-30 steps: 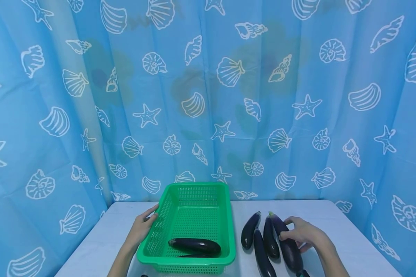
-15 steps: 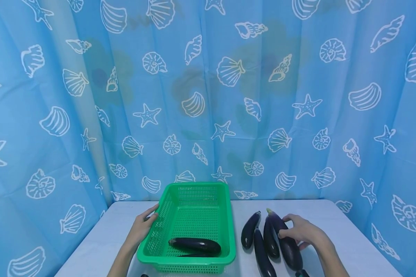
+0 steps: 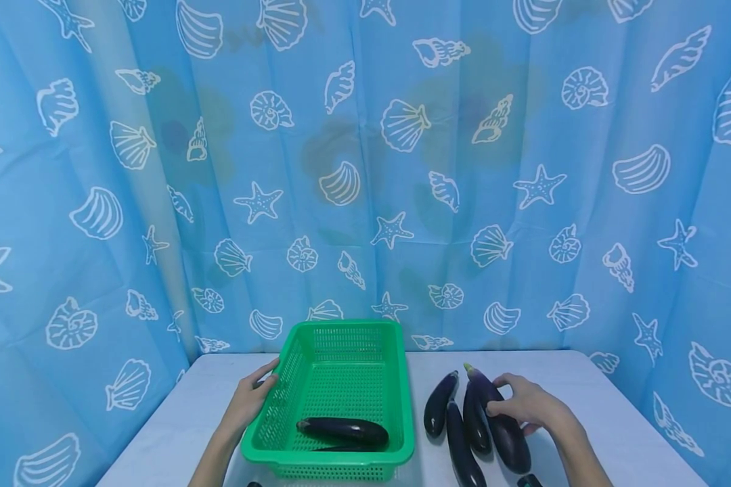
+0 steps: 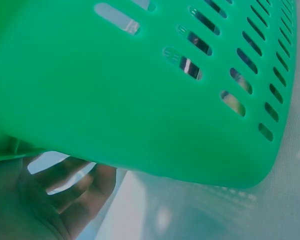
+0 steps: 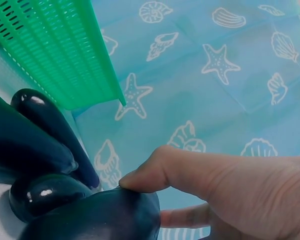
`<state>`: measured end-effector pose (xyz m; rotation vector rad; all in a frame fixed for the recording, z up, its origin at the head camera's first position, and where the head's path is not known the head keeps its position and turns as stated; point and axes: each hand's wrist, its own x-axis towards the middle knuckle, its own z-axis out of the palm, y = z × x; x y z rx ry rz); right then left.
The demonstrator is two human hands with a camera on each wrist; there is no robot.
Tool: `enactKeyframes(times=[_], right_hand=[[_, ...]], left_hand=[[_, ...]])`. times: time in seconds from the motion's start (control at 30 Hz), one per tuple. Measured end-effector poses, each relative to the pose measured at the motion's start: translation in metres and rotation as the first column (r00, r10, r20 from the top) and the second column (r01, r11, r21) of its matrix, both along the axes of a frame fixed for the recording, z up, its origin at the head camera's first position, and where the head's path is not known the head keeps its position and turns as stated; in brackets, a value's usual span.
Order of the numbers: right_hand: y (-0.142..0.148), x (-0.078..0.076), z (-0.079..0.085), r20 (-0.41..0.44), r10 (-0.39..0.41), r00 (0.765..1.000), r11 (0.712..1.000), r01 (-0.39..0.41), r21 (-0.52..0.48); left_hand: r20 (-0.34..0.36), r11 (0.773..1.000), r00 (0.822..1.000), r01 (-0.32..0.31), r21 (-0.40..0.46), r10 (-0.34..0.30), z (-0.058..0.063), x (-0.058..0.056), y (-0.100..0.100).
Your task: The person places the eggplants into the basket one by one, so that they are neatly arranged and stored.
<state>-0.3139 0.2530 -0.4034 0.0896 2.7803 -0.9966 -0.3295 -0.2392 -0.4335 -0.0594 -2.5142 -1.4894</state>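
My right hand (image 3: 528, 404) pinches a plump, glossy, dark-purple eggplant (image 3: 508, 438), its tip pale green, between thumb and fingers. It is just beside slimmer eggplants (image 3: 461, 443), right of the green basket (image 3: 329, 460), whose left rim my left hand (image 3: 248, 399) touches with fingers extended.

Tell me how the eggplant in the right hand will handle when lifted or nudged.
The eggplant will probably feel slippery, since its skin looks smooth and glossy. Its rounded body may roll if nudged, though the slimmer eggplant beside it could stop it on that side. It should feel firm in the right hand, as it looks plump and unwrinkled.
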Motion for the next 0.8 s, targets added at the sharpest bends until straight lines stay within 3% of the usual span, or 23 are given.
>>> enactKeyframes(times=[0.37,0.8], right_hand=[[-0.008,0.005,0.007,-0.079,0.002,0.997,1.000,-0.004,-0.018],[-0.017,0.002,0.003,-0.104,0.013,0.995,0.999,-0.016,-0.028]], left_hand=[[-0.004,1.000,1.000,0.005,-0.001,-0.005,0.000,0.000,-0.001],[-0.003,1.000,1.000,0.009,0.003,-0.009,0.000,0.000,-0.002]])
